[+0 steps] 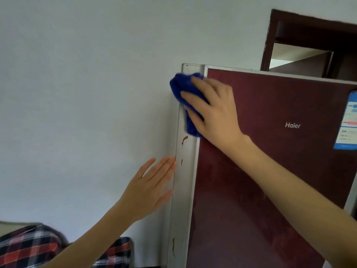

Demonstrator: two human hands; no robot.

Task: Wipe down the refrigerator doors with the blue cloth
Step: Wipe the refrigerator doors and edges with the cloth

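**Cloth working the silver edge strip near the top of the door**

The right hand point(210, 107) is pressing the blue cloth point(185, 97) flat against the refrigerator door point(260, 151), close to the door's top left corner. Its grip is spread wide, fingers splayed over the bunched cloth rather than curled round it, probably so the palm is pushing the fabric evenly onto the surface. The cloth is straddling the door's silver edge strip point(186, 171) and the first sliver of the dark red panel.

Lower on that strip, below the cloth, brown drip stains point(184, 139) are showing, with another streak near the strip's bottom; these are likely the next target for a downward stroke.

The left hand point(152, 187) is lying open and empty, fingers together, against the outer side of the strip, seemingly bracing the door so it is not swinging under pressure.

To the door's far right, a blue-and-white label point(347, 120) is sticking to the panel.
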